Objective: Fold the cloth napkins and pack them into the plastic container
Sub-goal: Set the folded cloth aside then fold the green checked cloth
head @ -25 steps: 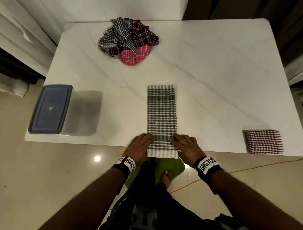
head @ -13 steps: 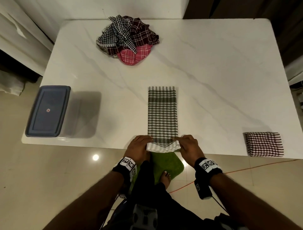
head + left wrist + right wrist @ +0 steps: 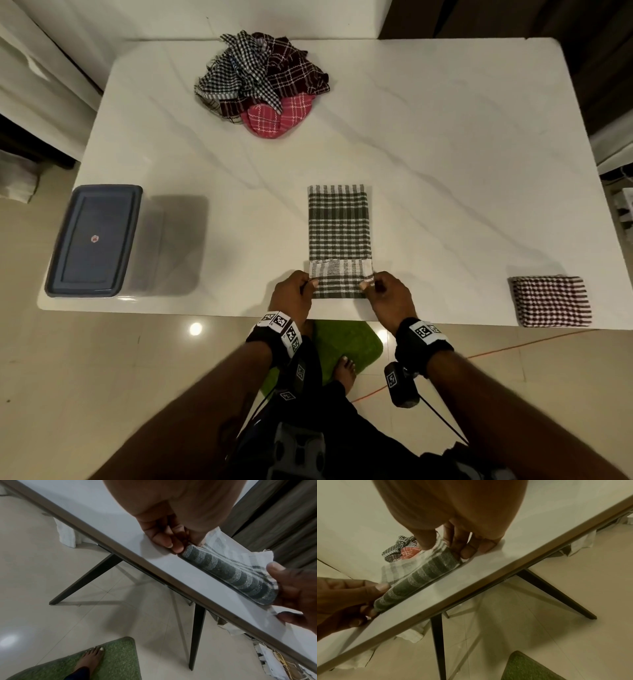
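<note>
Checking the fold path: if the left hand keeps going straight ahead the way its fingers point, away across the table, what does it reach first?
Probably nothing near: the left hand runs beside the green checked napkin over bare table. Farther on, possibly the napkin pile.

1. Green-checked napkin (image 3: 338,236): long folded strip, flat on table, near end turned over and pinched at both corners.
2. Folded maroon-checked napkin (image 3: 551,301): well right of grip.
3. Lidded plastic container (image 3: 94,240): well left.
4. Heap of unfolded napkins (image 3: 262,82): far beyond grip.

White marble table (image 3: 428,144), green floor mat (image 3: 346,346), orange cable (image 3: 493,353) on tiled floor
</note>
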The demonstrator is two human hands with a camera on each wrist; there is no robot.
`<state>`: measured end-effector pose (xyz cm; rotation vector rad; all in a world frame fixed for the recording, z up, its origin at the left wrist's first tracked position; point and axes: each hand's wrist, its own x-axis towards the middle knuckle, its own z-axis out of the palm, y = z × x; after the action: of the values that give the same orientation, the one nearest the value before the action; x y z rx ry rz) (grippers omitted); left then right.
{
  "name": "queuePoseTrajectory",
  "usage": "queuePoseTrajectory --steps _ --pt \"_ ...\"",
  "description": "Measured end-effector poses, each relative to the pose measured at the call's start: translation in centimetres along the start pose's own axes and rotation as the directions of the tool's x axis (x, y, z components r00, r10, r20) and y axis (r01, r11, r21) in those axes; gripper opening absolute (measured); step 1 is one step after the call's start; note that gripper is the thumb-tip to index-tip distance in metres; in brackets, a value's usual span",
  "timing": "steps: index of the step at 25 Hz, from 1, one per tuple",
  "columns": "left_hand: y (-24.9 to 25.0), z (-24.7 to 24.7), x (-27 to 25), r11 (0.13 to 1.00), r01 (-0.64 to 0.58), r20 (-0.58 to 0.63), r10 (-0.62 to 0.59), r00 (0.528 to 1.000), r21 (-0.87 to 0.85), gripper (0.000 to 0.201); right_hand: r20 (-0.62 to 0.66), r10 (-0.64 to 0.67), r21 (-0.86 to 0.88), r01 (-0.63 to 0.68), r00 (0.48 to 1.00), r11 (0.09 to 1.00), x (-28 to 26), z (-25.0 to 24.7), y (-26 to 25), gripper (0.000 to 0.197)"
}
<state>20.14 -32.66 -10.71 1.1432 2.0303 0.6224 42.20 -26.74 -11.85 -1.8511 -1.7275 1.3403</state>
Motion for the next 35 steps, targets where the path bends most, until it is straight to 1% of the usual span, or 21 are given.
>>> queuePoseTrajectory --steps 4,7,11,12,13,14,15,16,17,18,19,20,21,22,24,26,28,29,31,32,35 --pt "0.6 0.0 0.1 0.999 0.031 0.003 -0.031 1.0 0.016 0.015 -0.09 0.039 0.095 -0.03 0.995 0.995 -0.4 0.6 -0.3 0.011" --pt "0.8 0.1 0.4 0.997 0.07 -0.016 -0.07 0.997 0.017 0.017 -0.138 0.08 0.143 -0.06 0.987 0.988 -0.7 0.7 -0.7 0.028" --pt "1.2 0.3 0.9 0.992 0.1 -0.022 -0.099 0.995 0.074 0.015 -0.137 0.083 0.08 -0.072 0.987 0.994 -0.5 0.9 -0.8 0.041" --pt "1.3 0.2 0.8 0.991 0.119 -0.037 -0.116 0.993 0.069 0.015 -0.148 0.055 0.022 -0.052 0.987 0.998 -0.5 0.7 -0.9 0.042" --pt "1.6 0.1 0.6 0.99 0.122 -0.068 -0.116 0.991 0.076 0.016 -0.175 -0.033 -0.099 0.016 0.984 0.995 -0.7 0.4 -1.2 0.045" --pt "1.7 0.0 0.4 0.99 0.053 -0.121 -0.037 0.992 0.132 0.017 -0.189 -0.169 -0.267 0.115 0.967 0.957 -1.0 0.2 -1.5 0.046" --pt "1.8 0.1 0.1 0.965 -0.105 -0.153 0.144 0.978 0.239 0.019 -0.163 -0.331 -0.417 0.239 0.929 0.877 -1.3 0.1 -1.9 0.047" --pt "1.7 0.3 0.0 0.881 -0.297 -0.107 0.357 0.928 0.368 0.023 -0.088 -0.476 -0.521 0.367 0.875 0.771 -1.6 0.0 -2.3 0.047" --pt "1.3 0.8 -0.1 0.74 -0.471 0.013 0.531 0.847 0.48 0.031 0.029 -0.569 -0.595 0.471 0.822 0.651 -1.6 0.1 -2.5 0.049" --pt "0.6 1.3 0.1 0.598 -0.584 0.157 0.613 0.775 0.548 0.042 0.163 -0.593 -0.648 0.539 0.789 0.539 -1.5 0.1 -2.5 0.055" --pt "-0.3 1.5 0.5 0.504 -0.629 0.269 0.612 0.744 0.592 0.053 0.287 -0.544 -0.686 0.565 0.789 0.458 -1.2 0.1 -2.4 0.063" --pt "-0.9 1.3 0.9 0.465 -0.634 0.336 0.574 0.747 0.618 0.062 0.384 -0.451 -0.711 0.57 0.806 0.412 -0.7 -0.1 -2.2 0.072" --pt "-1.5 1.1 1.2 0.458 -0.625 0.372 0.527 0.764 0.633 0.069 0.459 -0.343 -0.722 0.57 0.819 0.392 -0.3 -0.5 -2.0 0.08" --pt "-1.9 0.7 1.3 0.459 -0.619 0.395 0.495 0.774 0.638 0.075 0.51 -0.265 -0.725 0.575 0.818 0.379 0.1 -0.9 -1.8 0.088" --pt "-2.3 0.1 1.0 0.452 -0.639 0.434 0.48 0.762 0.623 0.086 0.556 -0.232 -0.712 0.601 0.798 0.364 0.1 -1.3 -1.5 0.1" --pt "-2.8 0.0 0.0 0.435 -0.666 0.476 0.472 0.742 0.606 0.095 0.581 -0.253 -0.693 0.633 0.774 0.345 -0.8 -1.4 -1.2 0.106" --pt "-4.0 0.2 -1.7 0.401 -0.681 0.499 0.472 0.727 0.612 0.096 0.591 -0.292 -0.689 0.659 0.752 0.302 -2.2 -1.1 0.5 0.103" --pt "-4.6 0.4 -2.6 0.387 -0.684 0.503 0.474 0.723 0.619 0.091 0.577 -0.346 -0.687 0.669 0.74 0.284 -2.9 -0.9 1.4 0.097" --pt "-5.6 0.7 -3.7 0.368 -0.689 0.483 0.513 0.71 0.624 0.076 0.52 -0.471 -0.668 0.683 0.713 0.296 -4.1 -0.5 3.1 0.088" --pt "-5.8 0.7 -4.0 0.385 -0.686 0.461 0.53 0.712 0.617 0.072 0.496 -0.513 -0.643 0.694 0.7 0.325 -4.4 -0.4 3.5 0.089" --pt "-5.2 0.4 -3.8 0.518 -0.675 0.401 0.548 0.734 0.526 0.076 0.418 -0.619 -0.517 0.735 0.665 0.439 -4.1 -0.9 3.3 0.087"
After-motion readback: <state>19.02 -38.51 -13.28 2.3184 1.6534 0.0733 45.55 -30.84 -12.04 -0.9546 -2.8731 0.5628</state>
